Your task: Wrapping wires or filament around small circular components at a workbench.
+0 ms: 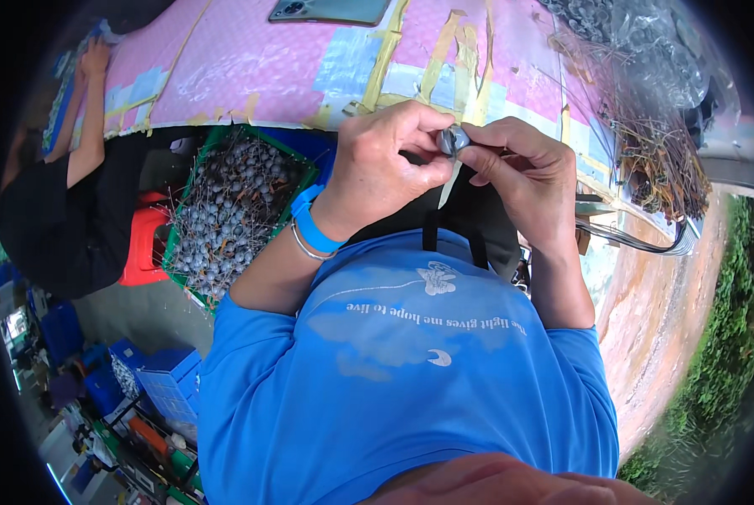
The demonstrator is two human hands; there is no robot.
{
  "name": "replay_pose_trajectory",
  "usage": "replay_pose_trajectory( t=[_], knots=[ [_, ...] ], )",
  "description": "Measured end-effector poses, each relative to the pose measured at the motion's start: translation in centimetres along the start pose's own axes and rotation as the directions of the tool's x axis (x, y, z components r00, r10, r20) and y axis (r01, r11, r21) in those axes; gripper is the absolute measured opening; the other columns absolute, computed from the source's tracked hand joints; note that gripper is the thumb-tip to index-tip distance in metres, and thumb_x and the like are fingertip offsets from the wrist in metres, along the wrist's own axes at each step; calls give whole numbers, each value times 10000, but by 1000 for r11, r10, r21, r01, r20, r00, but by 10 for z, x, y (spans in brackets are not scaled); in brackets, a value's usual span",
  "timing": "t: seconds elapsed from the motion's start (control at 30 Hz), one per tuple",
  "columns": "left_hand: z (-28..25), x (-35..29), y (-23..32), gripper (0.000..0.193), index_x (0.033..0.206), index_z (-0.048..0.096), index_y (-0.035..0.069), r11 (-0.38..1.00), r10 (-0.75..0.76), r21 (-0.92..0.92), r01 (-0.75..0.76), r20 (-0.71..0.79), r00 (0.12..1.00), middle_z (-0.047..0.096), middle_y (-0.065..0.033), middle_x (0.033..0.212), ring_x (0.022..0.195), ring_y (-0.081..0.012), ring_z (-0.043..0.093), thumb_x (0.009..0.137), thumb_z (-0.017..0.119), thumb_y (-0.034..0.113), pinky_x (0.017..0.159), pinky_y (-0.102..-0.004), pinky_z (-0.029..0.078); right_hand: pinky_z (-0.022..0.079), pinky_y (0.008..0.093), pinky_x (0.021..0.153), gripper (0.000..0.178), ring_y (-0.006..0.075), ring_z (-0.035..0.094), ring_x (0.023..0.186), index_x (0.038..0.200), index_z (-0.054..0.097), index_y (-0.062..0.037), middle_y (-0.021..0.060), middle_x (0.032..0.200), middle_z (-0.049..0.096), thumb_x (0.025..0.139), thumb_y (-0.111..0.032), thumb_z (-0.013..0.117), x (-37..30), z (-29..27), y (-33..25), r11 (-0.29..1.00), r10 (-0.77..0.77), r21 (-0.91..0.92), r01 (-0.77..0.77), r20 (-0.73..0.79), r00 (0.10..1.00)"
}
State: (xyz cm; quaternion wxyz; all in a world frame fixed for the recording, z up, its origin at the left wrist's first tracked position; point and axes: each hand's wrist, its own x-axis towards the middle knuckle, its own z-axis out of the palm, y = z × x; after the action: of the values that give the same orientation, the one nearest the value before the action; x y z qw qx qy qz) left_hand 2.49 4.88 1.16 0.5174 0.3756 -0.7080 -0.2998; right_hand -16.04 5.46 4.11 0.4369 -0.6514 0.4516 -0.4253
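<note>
A small, shiny grey rounded piece (453, 140) is pinched between my two hands, just off the near edge of the table. My left hand (385, 164) is closed, its thumb and forefinger against the left side of the piece. From the other side, the thumb and fingers of my right hand (520, 164) close on it. A narrow pale strip (448, 187) hangs below the piece, between the hands; whether it is attached cannot be made out.
The table (250, 63) has a taped pink cover and bears a phone (326, 8). Thin brown stems (667, 172) and clear plastic wrap (655, 50) lie at right. A green crate (288, 198) of grey balls on wires stands left, near a red stool (145, 244) and another person's arm (90, 118).
</note>
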Motion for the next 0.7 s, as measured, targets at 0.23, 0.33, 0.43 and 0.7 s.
replay_pose_trajectory(
  t=[0.23, 0.33, 0.43, 0.7],
  knots=[
    [7, 8, -12, 281, 917, 625, 16, 949, 187, 255, -186, 22, 982, 665, -98, 780, 688, -193, 716, 675, 751, -50, 575, -273, 560, 532, 220, 670, 177, 96, 646, 751, 1004, 716, 16, 67, 854, 705, 831, -13, 740, 8, 0, 13, 979, 184, 86, -183, 0, 983],
    [7, 13, -10, 320, 1011, 663, 20, 998, -64, -21, 65, 59, 996, 706, -95, 867, 762, -182, 728, 713, 722, -81, 628, -262, 581, 532, 234, 715, 182, 112, 656, 782, 1000, 719, 11, 66, 862, 709, 833, -54, 748, 16, -13, 22, 946, 98, 307, -100, 22, 995],
    [9, 16, -11, 411, 1161, 638, -29, 943, -161, -271, 195, 142, 977, 616, -158, 1270, 891, -178, 711, 766, 679, -136, 722, -264, 603, 510, 281, 840, 251, 141, 654, 874, 1091, 687, 5, 77, 941, 707, 864, -97, 722, 19, -23, 39, 901, 99, 417, -124, 80, 992],
    [19, 16, -18, 451, 1213, 622, -27, 860, -228, -421, 290, 192, 954, 553, -171, 1351, 967, -195, 688, 788, 639, -175, 791, -279, 601, 478, 316, 922, 319, 172, 637, 975, 1165, 633, 27, 99, 1028, 690, 900, -145, 682, 26, -26, 55, 837, 84, 514, -188, 219, 972]
  ],
)
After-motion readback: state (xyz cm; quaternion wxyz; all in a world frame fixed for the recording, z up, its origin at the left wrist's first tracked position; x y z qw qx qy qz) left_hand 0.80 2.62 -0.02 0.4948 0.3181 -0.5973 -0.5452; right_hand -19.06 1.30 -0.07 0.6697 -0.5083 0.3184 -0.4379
